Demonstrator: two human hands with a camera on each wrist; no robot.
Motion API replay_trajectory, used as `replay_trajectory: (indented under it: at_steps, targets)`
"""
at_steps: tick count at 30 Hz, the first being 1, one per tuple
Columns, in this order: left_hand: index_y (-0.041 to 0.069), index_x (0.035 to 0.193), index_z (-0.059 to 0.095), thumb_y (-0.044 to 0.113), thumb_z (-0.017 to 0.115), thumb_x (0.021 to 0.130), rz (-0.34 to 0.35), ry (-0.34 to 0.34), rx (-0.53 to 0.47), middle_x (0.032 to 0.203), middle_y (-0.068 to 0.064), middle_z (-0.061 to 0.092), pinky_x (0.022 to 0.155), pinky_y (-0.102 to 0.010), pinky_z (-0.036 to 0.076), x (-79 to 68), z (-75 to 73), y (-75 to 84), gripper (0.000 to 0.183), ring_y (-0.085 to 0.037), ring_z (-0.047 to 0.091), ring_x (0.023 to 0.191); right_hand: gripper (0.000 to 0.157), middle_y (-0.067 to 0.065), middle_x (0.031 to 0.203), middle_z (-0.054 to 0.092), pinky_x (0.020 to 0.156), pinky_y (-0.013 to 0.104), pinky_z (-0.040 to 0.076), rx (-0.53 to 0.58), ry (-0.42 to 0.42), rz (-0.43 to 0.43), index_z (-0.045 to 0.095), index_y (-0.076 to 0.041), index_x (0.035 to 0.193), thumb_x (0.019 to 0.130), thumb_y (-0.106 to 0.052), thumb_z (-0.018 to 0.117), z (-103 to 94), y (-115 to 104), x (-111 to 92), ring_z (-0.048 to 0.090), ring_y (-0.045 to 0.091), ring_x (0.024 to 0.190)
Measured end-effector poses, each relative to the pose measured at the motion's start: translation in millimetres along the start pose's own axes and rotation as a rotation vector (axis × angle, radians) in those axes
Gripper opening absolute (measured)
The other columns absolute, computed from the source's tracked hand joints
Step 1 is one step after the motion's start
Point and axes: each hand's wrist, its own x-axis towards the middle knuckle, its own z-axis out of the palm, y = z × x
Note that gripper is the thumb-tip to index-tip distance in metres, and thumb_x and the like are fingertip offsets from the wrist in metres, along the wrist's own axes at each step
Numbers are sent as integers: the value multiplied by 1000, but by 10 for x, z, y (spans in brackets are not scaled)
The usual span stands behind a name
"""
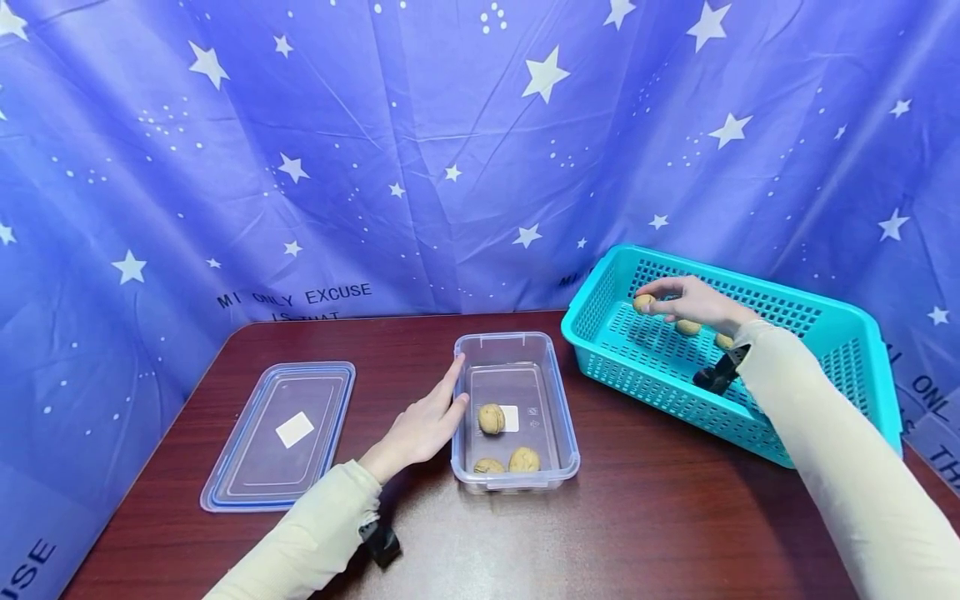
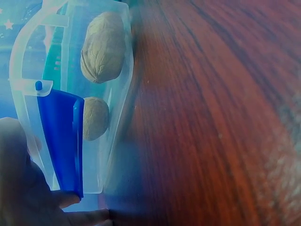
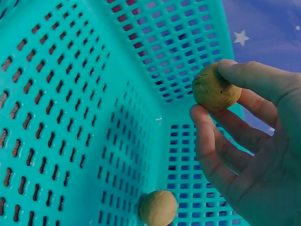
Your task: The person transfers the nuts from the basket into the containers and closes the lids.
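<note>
A walnut (image 3: 214, 89) is pinched between the thumb and fingers of my right hand (image 1: 693, 302), over the turquoise slotted basket (image 1: 652, 379). Below that hand, more walnuts (image 1: 687, 327) lie on the basket floor; one walnut (image 3: 159, 208) shows low in the right wrist view. My left hand (image 1: 423, 425) rests against the left side of a clear plastic box (image 1: 567, 417), fingers extended along its rim. Inside the box are three walnuts (image 1: 491, 419), two of them at the near end. A blue clip (image 2: 61, 141) on the box side appears beside my left fingers.
To the left, a clear lid (image 1: 262, 454) with a blue seal and a white label lies flat on the dark red wooden table (image 1: 637, 525). Behind the table hangs a blue curtain (image 1: 420, 150) with white stars. Black wrist cameras (image 1: 382, 543) are strapped under both sleeves.
</note>
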Motion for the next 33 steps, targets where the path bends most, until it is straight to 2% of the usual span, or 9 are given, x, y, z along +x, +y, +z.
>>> replay_trajectory:
  at_steps: [5,9,12,16,21,25,30,33]
  targets:
    - [34,156,6,41,34,104,3,-3,-3,156,0,29,87,-58,44,10,12,-6,60,-40,53,118,51,24,143,40,92,53,44,-3,24,4,42,1,142,101,-27,53,-88,-70,-49,47,40,120]
    - [34,157,6,41,33,104,8,0,4,156,0,29,86,-58,44,24,19,-15,59,-39,54,117,53,20,140,45,90,50,45,-12,67,4,46,-3,141,99,-35,55,-144,-154,-93,55,34,111]
    - [34,157,7,41,33,104,12,3,4,156,-1,29,86,-58,44,29,22,-11,59,-39,54,117,52,19,139,47,87,45,48,-25,92,-19,47,-4,141,99,-34,56,-176,-225,-131,58,29,108]
    - [33,157,10,41,35,104,17,32,4,155,-1,30,87,-60,43,24,40,-24,59,-38,52,120,50,18,139,47,82,36,51,-38,106,-47,48,-3,140,99,-31,56,-186,-345,-155,60,23,106]
    - [32,156,14,40,37,104,26,77,-18,154,-2,33,90,-60,42,10,73,-49,58,-34,47,126,49,17,134,51,79,33,50,-50,113,-58,50,-4,138,98,-31,57,-157,-522,-171,61,11,94]
    - [32,156,16,40,37,104,36,95,-42,153,-2,34,90,-59,43,3,84,-54,57,-32,48,126,45,15,128,56,77,33,50,-55,116,-87,53,-5,136,98,-27,59,-106,-649,-202,61,14,92]
    - [32,157,12,39,38,104,37,112,-56,146,-9,44,83,-55,46,2,87,-64,60,-33,57,114,41,11,127,57,77,34,50,-54,98,-127,56,-7,134,97,-25,60,-12,-797,-229,62,16,93]
    - [31,157,12,39,38,104,39,115,-47,146,-10,45,83,-55,46,7,89,-70,60,-33,56,114,39,10,127,56,78,36,49,-59,80,-158,58,-8,132,97,-24,61,53,-884,-234,61,18,95]
